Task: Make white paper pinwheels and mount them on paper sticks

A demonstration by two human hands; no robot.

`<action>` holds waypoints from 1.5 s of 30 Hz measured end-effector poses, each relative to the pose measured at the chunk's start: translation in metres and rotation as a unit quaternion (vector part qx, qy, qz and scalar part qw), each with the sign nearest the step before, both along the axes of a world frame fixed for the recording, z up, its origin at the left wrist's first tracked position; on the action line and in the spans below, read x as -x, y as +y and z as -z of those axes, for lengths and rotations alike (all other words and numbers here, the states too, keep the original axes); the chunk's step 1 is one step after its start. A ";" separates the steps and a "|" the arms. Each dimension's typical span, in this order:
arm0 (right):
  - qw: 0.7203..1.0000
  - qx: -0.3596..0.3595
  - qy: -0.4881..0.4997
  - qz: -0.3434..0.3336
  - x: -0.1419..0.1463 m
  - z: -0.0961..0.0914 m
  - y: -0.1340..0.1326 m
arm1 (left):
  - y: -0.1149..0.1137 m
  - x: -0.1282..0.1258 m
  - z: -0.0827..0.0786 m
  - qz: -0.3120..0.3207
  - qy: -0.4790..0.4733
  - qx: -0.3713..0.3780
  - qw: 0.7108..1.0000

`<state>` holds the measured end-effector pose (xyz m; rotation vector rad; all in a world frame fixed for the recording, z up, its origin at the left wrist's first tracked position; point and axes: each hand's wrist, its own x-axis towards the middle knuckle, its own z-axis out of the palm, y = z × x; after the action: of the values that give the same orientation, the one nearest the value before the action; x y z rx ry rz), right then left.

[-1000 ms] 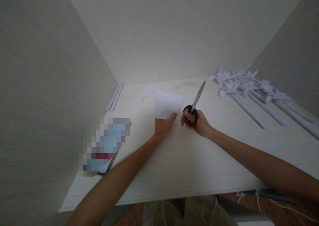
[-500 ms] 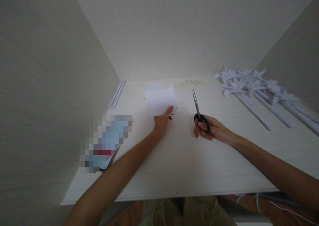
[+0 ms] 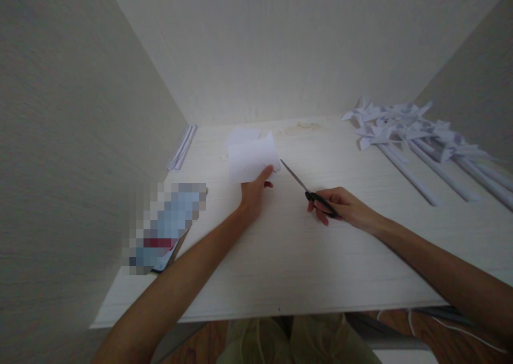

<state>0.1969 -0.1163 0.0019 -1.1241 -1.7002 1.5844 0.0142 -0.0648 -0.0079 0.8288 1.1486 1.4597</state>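
- Since half a second earlier, the one pair of black-handled steel scissors (image 3: 306, 186) had swung left, and its tip now sat at the held paper's right edge. Whether they touched was unclear.
- Right hand (image 3: 342, 208) was curled around the scissor handles, with the blades together.
- Left hand (image 3: 253, 190) pinched one white paper sheet (image 3: 252, 160) by its lower edge, raised above the white wood-grain table (image 3: 300, 257).
- A second white sheet (image 3: 242, 135) lay flat behind it.
- White paper pinwheels (image 3: 401, 129) lay far right. At least four sticks showed, but the heads overlapped.

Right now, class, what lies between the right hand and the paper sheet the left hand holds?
Head view: only the scissors, gripped by the right hand, blades pointing at the paper sheet in the left hand, over bare table.
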 end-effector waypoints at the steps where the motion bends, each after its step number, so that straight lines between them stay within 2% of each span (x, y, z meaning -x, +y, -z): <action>1: 1.000 -0.003 0.003 -0.002 0.000 -0.001 0.000 | 0.000 0.000 0.000 0.009 -0.004 -0.011 1.000; 5: 1.000 -0.013 0.021 -0.011 -0.001 -0.001 -0.002 | -0.001 0.000 0.000 0.072 -0.014 -0.060 0.996; 12: 0.999 -0.013 0.002 -0.032 0.000 0.002 -0.003 | -0.003 0.000 -0.002 0.101 -0.020 -0.077 0.992; 25: 0.999 -0.003 -0.026 -0.032 0.001 0.003 -0.002 | 0.000 0.001 -0.002 0.094 -0.072 -0.026 0.993; 31: 0.999 -0.005 -0.031 -0.033 0.001 0.003 -0.002 | 0.001 0.002 -0.001 0.107 -0.086 -0.029 0.990; 45: 0.998 -0.008 -0.057 -0.032 0.003 0.000 -0.003 | 0.000 0.000 -0.002 0.092 -0.095 -0.025 0.991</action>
<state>0.1943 -0.1189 0.0021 -1.1844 -1.8354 1.5691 0.0139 -0.0644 -0.0061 0.7907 0.8738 1.3862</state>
